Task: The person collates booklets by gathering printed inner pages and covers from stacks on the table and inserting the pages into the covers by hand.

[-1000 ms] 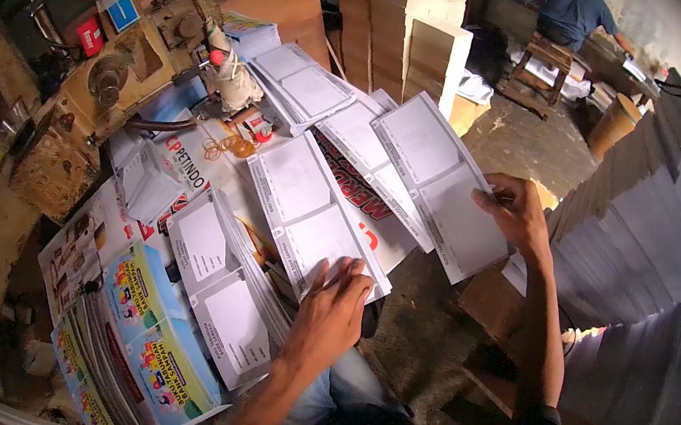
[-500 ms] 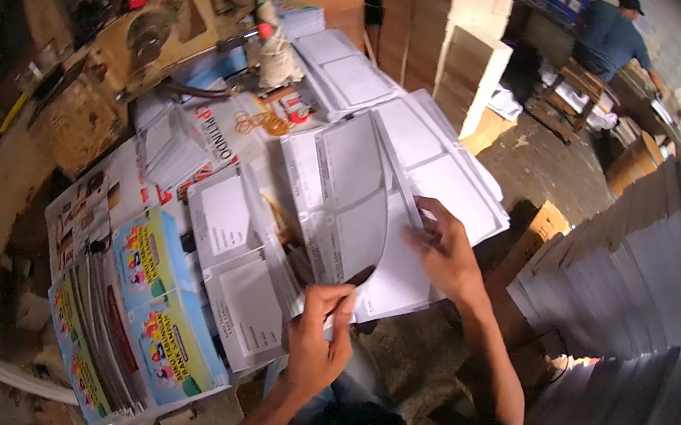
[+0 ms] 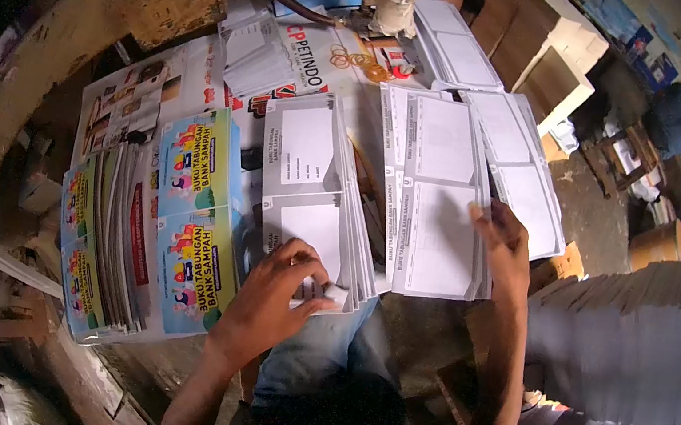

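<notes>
My left hand [image 3: 278,288] is closed, thumb and fingers pinching the lower right corner of a stack of printed sheets [image 3: 311,154]. The top sheet carries two framed panels with grey corners. My right hand [image 3: 505,249] is at the right edge of another stack of printed sheets [image 3: 440,238], its fingers loosely curved and apart, the tips a little blurred. Nothing shows held in it. Farther right, partly behind that hand, lies a third stack of printed sheets [image 3: 525,185].
Colourful booklet covers [image 3: 187,268] lie at the left of the table. Rubber bands [image 3: 361,63] rest on printed paper near a cloth-wrapped post [image 3: 395,10]. Tall paper stacks [image 3: 634,343] stand at the right. A person [image 3: 680,121] sits in the background.
My left hand has let go of the curled sheet from the middle stack and moved left to the neighbouring stack. That sheet now lies flat. My head view has shifted.
</notes>
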Demonstrator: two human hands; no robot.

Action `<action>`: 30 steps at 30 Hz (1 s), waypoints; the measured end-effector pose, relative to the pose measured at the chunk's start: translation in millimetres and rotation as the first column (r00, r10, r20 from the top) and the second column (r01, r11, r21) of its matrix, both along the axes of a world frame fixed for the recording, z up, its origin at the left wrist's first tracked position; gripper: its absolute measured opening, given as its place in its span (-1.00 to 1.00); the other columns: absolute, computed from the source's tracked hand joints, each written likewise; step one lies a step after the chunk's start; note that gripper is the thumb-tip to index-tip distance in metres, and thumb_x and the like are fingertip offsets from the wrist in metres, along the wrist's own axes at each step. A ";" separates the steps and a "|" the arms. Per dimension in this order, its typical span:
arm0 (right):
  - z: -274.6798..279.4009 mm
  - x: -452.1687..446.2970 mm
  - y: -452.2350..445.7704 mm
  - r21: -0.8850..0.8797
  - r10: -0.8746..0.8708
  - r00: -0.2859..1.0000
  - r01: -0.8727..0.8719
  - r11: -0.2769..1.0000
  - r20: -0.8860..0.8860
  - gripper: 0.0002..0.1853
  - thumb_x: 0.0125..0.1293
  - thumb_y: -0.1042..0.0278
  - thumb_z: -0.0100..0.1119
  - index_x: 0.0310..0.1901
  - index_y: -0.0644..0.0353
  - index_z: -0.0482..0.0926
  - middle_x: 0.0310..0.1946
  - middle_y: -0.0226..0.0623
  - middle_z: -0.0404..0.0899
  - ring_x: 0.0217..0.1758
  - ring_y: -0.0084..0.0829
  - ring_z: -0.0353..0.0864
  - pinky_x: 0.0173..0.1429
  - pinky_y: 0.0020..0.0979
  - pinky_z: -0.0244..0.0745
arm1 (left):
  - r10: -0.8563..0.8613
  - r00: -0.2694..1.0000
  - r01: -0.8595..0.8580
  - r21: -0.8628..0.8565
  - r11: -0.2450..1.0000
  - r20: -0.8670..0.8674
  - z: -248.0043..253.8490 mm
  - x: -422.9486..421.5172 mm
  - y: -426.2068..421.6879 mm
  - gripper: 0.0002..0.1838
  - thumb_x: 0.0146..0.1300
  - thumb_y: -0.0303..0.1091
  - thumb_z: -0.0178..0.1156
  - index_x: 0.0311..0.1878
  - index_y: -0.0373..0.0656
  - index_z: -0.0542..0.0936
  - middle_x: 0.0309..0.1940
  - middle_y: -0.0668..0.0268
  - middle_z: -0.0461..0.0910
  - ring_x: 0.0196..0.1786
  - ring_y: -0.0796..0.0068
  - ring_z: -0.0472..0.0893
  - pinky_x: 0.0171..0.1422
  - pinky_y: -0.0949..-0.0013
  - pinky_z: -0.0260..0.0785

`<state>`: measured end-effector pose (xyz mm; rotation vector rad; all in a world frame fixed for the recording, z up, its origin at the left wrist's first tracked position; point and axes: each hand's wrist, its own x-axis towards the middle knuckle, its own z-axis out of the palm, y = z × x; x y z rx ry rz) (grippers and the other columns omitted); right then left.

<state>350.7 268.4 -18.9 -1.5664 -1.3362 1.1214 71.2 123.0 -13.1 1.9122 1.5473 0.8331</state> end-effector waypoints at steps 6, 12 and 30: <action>-15.3 -15.2 2.1 0.188 0.157 0.984 -0.139 0.972 -0.082 -0.34 0.32 0.44 0.32 0.38 0.45 0.27 0.15 -0.06 0.55 0.14 -0.37 0.56 0.23 -0.38 0.46 | 0.321 0.909 -0.337 0.016 0.941 0.266 13.5 9.3 -31.2 -0.86 0.39 -0.40 0.21 -0.13 -0.25 0.50 -0.31 0.19 0.61 -0.24 0.38 0.60 -0.05 0.35 0.43; 4.9 -100.9 -37.2 0.067 0.446 0.895 -0.445 0.893 0.001 -0.44 0.41 0.48 0.14 0.39 0.40 0.24 0.25 0.02 0.45 0.29 -0.29 0.45 0.39 -0.34 0.31 | 0.400 0.803 -0.345 -0.201 0.917 0.443 4.1 7.0 -42.1 -0.83 0.26 -0.52 0.31 -0.13 -0.19 0.53 -0.23 0.18 0.69 -0.23 0.39 0.65 -0.06 0.40 0.42; -6.7 -125.6 -46.4 -0.049 0.325 0.931 -0.337 0.940 -0.165 -0.21 0.34 0.13 0.32 0.41 0.49 0.22 0.32 0.04 0.42 0.37 -0.26 0.41 0.45 -0.30 0.28 | 0.145 0.981 -0.136 -0.078 0.988 0.128 12.7 -104.3 -88.4 -0.68 0.21 -0.41 0.39 -0.07 -0.23 0.48 -0.11 0.10 0.59 0.00 0.18 0.65 0.07 0.19 0.51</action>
